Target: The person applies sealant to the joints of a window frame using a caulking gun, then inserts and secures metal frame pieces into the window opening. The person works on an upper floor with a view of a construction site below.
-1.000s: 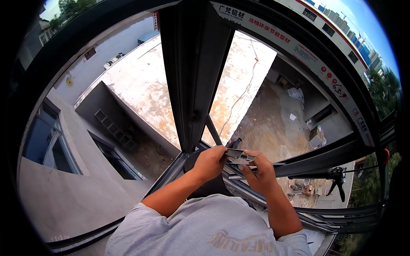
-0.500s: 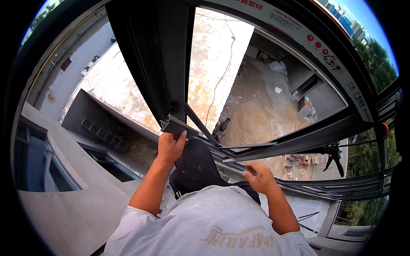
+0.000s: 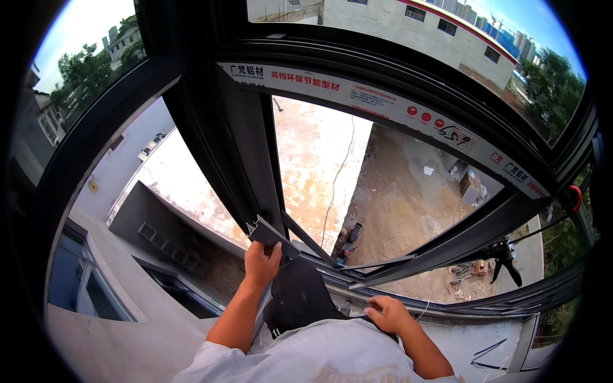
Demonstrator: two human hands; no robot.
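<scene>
Left hand has climbed — fingers now clamped on the dark aluminium window sash corner, steadying it; right hand rests loosely curled, empty, on the grey sill track.

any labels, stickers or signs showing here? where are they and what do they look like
Long white label strip: runs along the dark upper bar of the window frame, with red and dark print and round red marks near its right end.
Red band: runs along the top edge of the pale building beyond; narrow, too far to tell more.
</scene>
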